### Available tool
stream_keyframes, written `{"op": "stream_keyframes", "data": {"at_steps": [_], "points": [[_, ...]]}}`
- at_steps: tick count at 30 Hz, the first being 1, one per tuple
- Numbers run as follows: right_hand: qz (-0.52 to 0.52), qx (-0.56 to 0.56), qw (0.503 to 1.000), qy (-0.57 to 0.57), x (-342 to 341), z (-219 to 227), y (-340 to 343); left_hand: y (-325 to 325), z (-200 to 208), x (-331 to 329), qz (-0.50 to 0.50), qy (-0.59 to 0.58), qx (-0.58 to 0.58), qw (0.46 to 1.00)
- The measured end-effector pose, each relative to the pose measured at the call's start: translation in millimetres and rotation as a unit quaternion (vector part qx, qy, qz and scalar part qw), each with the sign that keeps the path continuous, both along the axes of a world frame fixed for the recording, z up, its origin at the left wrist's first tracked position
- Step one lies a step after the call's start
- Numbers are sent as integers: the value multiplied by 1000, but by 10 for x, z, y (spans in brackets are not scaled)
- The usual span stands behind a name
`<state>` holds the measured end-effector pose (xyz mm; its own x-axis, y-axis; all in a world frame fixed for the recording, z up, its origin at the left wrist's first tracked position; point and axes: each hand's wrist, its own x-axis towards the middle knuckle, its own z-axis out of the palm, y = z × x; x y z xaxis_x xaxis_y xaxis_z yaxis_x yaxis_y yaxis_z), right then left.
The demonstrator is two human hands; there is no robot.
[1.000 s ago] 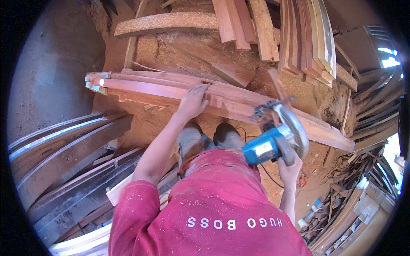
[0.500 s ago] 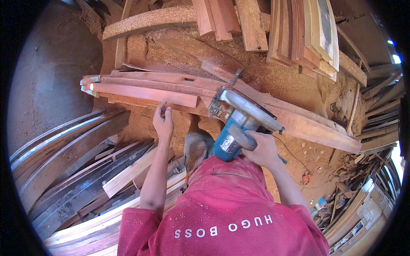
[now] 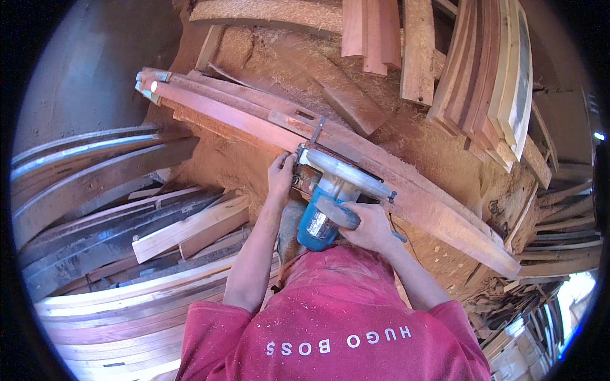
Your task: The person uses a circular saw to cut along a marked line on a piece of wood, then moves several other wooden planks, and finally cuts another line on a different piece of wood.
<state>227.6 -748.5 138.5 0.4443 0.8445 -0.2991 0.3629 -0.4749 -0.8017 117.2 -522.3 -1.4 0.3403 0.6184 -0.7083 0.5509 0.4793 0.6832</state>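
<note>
My right hand is closed around the rear handle of a blue and silver circular saw. The saw's metal base rests over the near end of a reddish wooden board. That board lies along the near side of a long, sawdust-covered timber beam. At the saw's left front corner, my left hand has its fingers bent together by the board's near edge. Whatever those fingertips grip is too small to make out. A thin metal bar sticks out from the saw's front across the beam. The blade's cutting edge is hidden.
Curved planks are stacked at the far right beside several reddish boards. More long planks and dark curved beams lie at the left. Sawdust covers the ground, and a dark cable trails by the saw.
The saw has come down and left onto the board's end, still in my right hand. My left hand has moved right to the saw's front corner. The whole view has turned.
</note>
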Motion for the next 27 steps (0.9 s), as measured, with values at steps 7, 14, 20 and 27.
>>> {"op": "stream_keyframes", "data": {"at_steps": [7, 14, 20, 27], "points": [[9, -20, 999, 42, -5, -81, -2, -84, -141, -66, 41, -53, 54, 996], [28, -18, 998, 54, 26, -95, 28, -88, -69, -21, 51, -59, 37, 996], [35, -26, 997, 67, 78, 3, 80, -81, -37, -22, 46, -70, 38, 996], [52, -46, 995, 70, 58, -24, 90, -57, -71, -55, 51, -67, 32, 996]]}}
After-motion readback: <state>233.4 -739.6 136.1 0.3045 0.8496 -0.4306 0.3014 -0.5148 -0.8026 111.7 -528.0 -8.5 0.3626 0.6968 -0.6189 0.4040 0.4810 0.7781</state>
